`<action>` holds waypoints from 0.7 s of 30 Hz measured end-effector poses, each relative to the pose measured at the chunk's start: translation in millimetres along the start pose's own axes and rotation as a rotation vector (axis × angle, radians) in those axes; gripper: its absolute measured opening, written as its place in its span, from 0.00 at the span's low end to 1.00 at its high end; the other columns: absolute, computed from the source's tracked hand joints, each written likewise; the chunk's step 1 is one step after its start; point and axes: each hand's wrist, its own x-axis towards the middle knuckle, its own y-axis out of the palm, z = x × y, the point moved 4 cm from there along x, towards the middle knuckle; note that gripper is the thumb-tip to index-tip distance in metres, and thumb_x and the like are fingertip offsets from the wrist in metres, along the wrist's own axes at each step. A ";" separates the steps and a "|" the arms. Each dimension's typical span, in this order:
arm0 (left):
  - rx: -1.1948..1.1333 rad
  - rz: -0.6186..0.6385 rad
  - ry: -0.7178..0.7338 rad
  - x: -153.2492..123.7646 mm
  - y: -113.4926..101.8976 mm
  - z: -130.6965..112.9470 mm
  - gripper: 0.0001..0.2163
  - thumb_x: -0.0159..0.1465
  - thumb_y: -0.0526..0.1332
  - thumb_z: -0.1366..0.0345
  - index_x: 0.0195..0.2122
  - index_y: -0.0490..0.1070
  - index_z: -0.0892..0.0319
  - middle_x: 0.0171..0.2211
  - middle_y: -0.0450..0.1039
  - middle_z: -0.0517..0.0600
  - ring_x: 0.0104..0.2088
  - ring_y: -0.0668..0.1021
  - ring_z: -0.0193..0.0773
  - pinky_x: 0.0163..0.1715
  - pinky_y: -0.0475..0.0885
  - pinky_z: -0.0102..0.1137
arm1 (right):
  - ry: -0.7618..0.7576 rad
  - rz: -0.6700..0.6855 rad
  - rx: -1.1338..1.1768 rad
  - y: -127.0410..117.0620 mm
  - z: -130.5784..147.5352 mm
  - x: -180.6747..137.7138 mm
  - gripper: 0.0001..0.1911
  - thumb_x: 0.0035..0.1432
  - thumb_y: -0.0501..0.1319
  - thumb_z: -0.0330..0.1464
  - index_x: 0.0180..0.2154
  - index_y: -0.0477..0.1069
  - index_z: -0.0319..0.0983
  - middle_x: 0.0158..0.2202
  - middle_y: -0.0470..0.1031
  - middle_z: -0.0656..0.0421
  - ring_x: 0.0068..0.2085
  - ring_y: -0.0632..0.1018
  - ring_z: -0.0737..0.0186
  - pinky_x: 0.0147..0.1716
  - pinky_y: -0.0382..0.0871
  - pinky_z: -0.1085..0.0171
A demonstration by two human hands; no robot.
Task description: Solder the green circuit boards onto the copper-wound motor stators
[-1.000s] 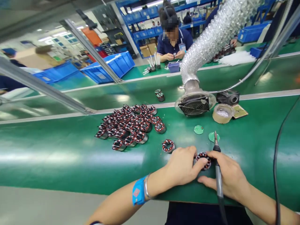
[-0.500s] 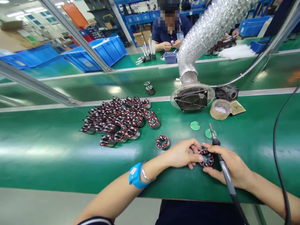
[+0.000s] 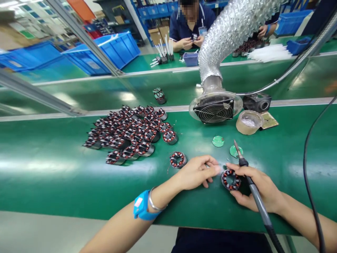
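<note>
Between the thumb and fingers of my right hand (image 3: 259,188) is a ring-shaped motor stator (image 3: 223,181) with orange windings. The same hand also holds a soldering iron (image 3: 255,193), whose tip points away from me over a round green circuit board (image 3: 235,151). My left hand (image 3: 198,171) is just left of that stator, apart from it, its thumb and fingertips pinched together. Anything in the pinch is too small to make out. A second green circuit board (image 3: 218,141) lies beyond my hands. Another stator (image 3: 178,160) sits behind my left wrist.
A cluster of many stators (image 3: 129,131) covers the left bench. A fume extractor fan (image 3: 214,111) hangs from a silver duct (image 3: 210,52). Behind the boards stands a round tub (image 3: 246,128). A black cable (image 3: 306,168) hangs at right. A co-worker (image 3: 193,24) sits opposite.
My left hand has let go of the stator and drawn back to the left. The stator, now held by the right hand alone, shows its whole ring. The view has shifted slightly.
</note>
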 end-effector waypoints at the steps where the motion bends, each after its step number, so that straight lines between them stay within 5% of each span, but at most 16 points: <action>1: 0.001 0.039 -0.031 3.3 5.6 3.1 0.20 0.55 0.63 0.49 0.37 0.68 0.62 0.26 0.69 0.47 0.23 0.73 0.32 0.19 0.71 0.26 | -0.006 -0.004 0.000 -0.4 0.4 0.3 0.27 0.52 0.64 0.26 0.52 0.58 0.39 0.54 0.73 0.45 0.50 0.79 0.58 0.47 0.75 0.63; 5: 0.040 0.062 -0.068 13.4 16.0 8.2 0.17 0.55 0.64 0.51 0.28 0.65 0.61 0.20 0.67 0.45 0.19 0.70 0.29 0.16 0.66 0.23 | -0.004 -0.006 -0.004 -0.5 0.8 1.3 0.27 0.52 0.64 0.26 0.53 0.58 0.39 0.54 0.74 0.45 0.51 0.79 0.59 0.48 0.74 0.64; 9: -0.130 0.035 -0.120 11.5 4.4 5.0 0.15 0.53 0.64 0.55 0.24 0.62 0.60 0.16 0.67 0.44 0.14 0.67 0.27 0.13 0.62 0.21 | 0.010 0.001 0.005 -0.5 1.8 3.8 0.27 0.51 0.63 0.25 0.52 0.58 0.39 0.54 0.74 0.45 0.51 0.79 0.59 0.49 0.74 0.64; 15: -0.286 -0.208 0.048 0.1 -26.3 -5.3 0.10 0.52 0.60 0.61 0.22 0.59 0.59 0.15 0.61 0.40 0.16 0.66 0.27 0.15 0.64 0.22 | -0.037 0.073 0.002 -21.0 -4.6 9.1 0.28 0.51 0.61 0.26 0.54 0.58 0.37 0.56 0.71 0.44 0.57 0.74 0.54 0.55 0.71 0.57; 17: -0.225 -0.145 0.078 0.3 -23.0 -2.1 0.07 0.49 0.60 0.67 0.28 0.65 0.61 0.21 0.66 0.43 0.21 0.71 0.29 0.21 0.68 0.24 | -0.021 0.032 -0.069 -31.4 -12.7 11.5 0.26 0.52 0.60 0.25 0.53 0.59 0.38 0.56 0.71 0.46 0.59 0.72 0.53 0.58 0.68 0.52; 21: -0.109 0.139 0.074 1.7 -2.3 10.5 0.21 0.45 0.59 0.77 0.42 0.66 0.62 0.35 0.72 0.50 0.30 0.75 0.31 0.30 0.71 0.27 | 0.054 -0.026 -0.263 -34.3 -31.1 20.5 0.21 0.56 0.58 0.24 0.51 0.61 0.41 0.55 0.72 0.48 0.57 0.73 0.54 0.56 0.69 0.51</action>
